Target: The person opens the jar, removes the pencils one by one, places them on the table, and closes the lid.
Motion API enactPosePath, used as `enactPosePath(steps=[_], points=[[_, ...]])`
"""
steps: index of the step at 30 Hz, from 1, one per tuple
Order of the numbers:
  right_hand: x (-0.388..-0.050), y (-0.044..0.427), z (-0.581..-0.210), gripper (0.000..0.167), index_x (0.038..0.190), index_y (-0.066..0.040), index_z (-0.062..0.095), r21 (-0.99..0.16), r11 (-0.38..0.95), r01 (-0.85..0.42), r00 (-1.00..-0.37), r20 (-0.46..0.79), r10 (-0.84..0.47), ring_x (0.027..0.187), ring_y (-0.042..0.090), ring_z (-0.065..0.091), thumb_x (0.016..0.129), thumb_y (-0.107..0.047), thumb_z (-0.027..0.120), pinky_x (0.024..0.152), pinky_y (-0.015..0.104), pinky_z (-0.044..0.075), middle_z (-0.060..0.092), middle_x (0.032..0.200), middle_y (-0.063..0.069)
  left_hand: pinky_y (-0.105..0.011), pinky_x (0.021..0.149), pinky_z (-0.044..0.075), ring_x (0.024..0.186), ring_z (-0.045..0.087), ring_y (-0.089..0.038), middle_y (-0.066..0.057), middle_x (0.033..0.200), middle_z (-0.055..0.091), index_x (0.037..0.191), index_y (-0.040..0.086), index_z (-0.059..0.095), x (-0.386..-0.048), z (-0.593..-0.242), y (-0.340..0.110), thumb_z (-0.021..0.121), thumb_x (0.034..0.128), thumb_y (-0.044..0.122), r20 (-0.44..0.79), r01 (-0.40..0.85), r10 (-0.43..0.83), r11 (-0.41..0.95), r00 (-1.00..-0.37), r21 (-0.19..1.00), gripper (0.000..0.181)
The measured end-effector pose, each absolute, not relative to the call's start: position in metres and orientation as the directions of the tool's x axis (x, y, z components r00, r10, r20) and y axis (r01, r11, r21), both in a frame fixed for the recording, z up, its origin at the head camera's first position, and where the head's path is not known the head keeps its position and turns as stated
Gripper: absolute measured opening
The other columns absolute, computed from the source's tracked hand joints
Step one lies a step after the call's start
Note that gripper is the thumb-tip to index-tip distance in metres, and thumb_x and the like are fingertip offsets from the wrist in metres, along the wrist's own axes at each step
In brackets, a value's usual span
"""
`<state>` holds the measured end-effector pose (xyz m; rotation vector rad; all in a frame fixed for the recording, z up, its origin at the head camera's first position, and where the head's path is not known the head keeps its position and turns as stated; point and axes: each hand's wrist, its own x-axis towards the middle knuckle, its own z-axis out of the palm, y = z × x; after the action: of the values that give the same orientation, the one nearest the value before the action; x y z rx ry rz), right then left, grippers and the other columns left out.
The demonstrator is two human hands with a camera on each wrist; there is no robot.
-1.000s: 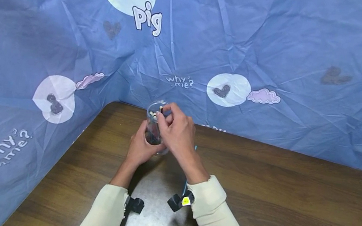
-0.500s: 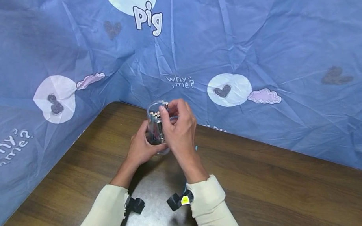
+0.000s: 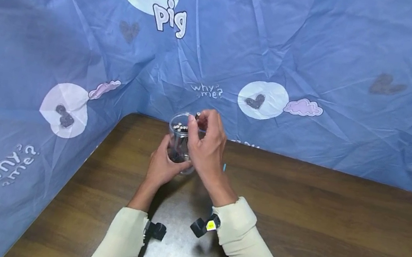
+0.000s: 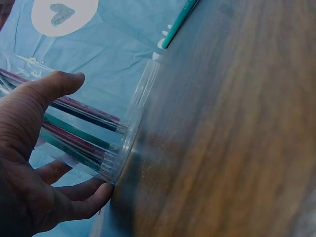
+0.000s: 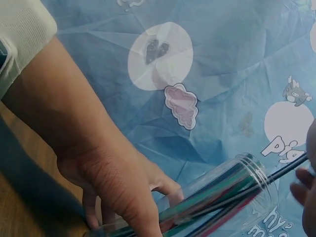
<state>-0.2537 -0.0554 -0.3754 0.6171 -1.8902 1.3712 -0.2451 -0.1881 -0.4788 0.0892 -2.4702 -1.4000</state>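
Observation:
A clear jar [image 3: 178, 144] stands at the table's back left with several thin dark, green and red pencils in it. My left hand [image 3: 162, 165] grips its lower part, thumb on the near side; the left wrist view shows the same hand [image 4: 29, 153] round the jar [image 4: 132, 129]. Above the rim's right side, my right hand [image 3: 206, 144] pinches a dark pencil [image 3: 198, 115] near its pale end. In the right wrist view that pencil [image 5: 290, 167] slants out of the jar's mouth, and the right hand [image 5: 307, 195] is partly cut off.
A teal stick [image 4: 180, 23] lies on the wooden table [image 3: 297, 216] to the jar's right, mostly hidden by my right forearm in the head view. A blue printed cloth [image 3: 211, 47] hangs close behind the jar and along the table's left side.
My right hand has moved right and slightly up, carrying the pencil's end from over the jar's mouth to its right rim. My left hand keeps its grip on the jar.

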Motion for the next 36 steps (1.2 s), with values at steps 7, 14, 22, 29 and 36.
enactPosePath(steps=[7, 14, 22, 29, 36], points=[[-0.2530, -0.0575, -0.3721, 0.018, 0.095, -0.002, 0.052, -0.552, 0.264, -0.791, -0.548, 0.831, 0.098, 0.084, 0.023, 0.060, 0.098, -0.017, 0.060, 0.074, 0.031, 0.056, 0.054, 0.089, 0.012, -0.049, 0.097, 0.045, 0.115, 0.057, -0.030, -0.012, 0.125, 0.061, 0.135, 0.015, 0.047, -0.2480, -0.4777, -0.1870, 0.092, 0.0687, 0.029, 0.228, 0.096, -0.201, 0.513, -0.953, 0.853, 0.081], [-0.2516, -0.0585, -0.3704, 0.017, 0.096, -0.003, 0.050, -0.527, 0.246, -0.813, -0.508, 0.850, 0.142, 0.084, 0.024, 0.058, 0.098, -0.017, 0.060, 0.071, 0.033, 0.055, 0.054, 0.090, 0.013, -0.050, 0.096, 0.045, 0.114, 0.057, -0.031, -0.013, 0.124, 0.061, 0.135, 0.015, 0.047, -0.2486, -0.4783, -0.1870, 0.092, 0.0684, 0.028, 0.232, 0.103, -0.198, 0.506, -0.952, 0.856, 0.081], [-0.2511, -0.0592, -0.3728, 0.016, 0.096, -0.004, 0.049, -0.503, 0.253, -0.826, -0.481, 0.864, 0.147, 0.082, 0.024, 0.057, 0.097, -0.014, 0.061, 0.067, 0.033, 0.055, 0.053, 0.088, 0.012, -0.050, 0.095, 0.046, 0.114, 0.057, -0.031, -0.013, 0.124, 0.061, 0.134, 0.016, 0.048, -0.2465, -0.4802, -0.1882, 0.091, 0.0683, 0.029, 0.225, 0.094, -0.201, 0.511, -0.953, 0.854, 0.080], [-0.2489, -0.0603, -0.3706, 0.026, 0.099, -0.004, 0.047, -0.467, 0.234, -0.853, -0.426, 0.881, 0.206, 0.077, 0.025, 0.057, 0.103, -0.028, 0.056, 0.059, 0.032, 0.055, 0.054, 0.086, 0.013, -0.049, 0.096, 0.045, 0.113, 0.060, -0.033, -0.014, 0.122, 0.064, 0.133, 0.014, 0.050, -0.2452, -0.4823, -0.1888, 0.093, 0.0652, 0.027, 0.254, 0.114, -0.206, 0.518, -0.945, 0.848, 0.081], [-0.2461, -0.0592, -0.3648, 0.030, 0.098, -0.004, 0.046, -0.422, 0.219, -0.880, -0.341, 0.881, 0.328, 0.077, 0.025, 0.057, 0.103, -0.033, 0.055, 0.055, 0.028, 0.053, 0.053, 0.084, 0.015, -0.048, 0.095, 0.046, 0.111, 0.061, -0.032, -0.013, 0.119, 0.066, 0.130, 0.013, 0.050, -0.2463, -0.4837, -0.1889, 0.094, 0.0635, 0.027, 0.284, 0.142, -0.205, 0.517, -0.937, 0.844, 0.081]])
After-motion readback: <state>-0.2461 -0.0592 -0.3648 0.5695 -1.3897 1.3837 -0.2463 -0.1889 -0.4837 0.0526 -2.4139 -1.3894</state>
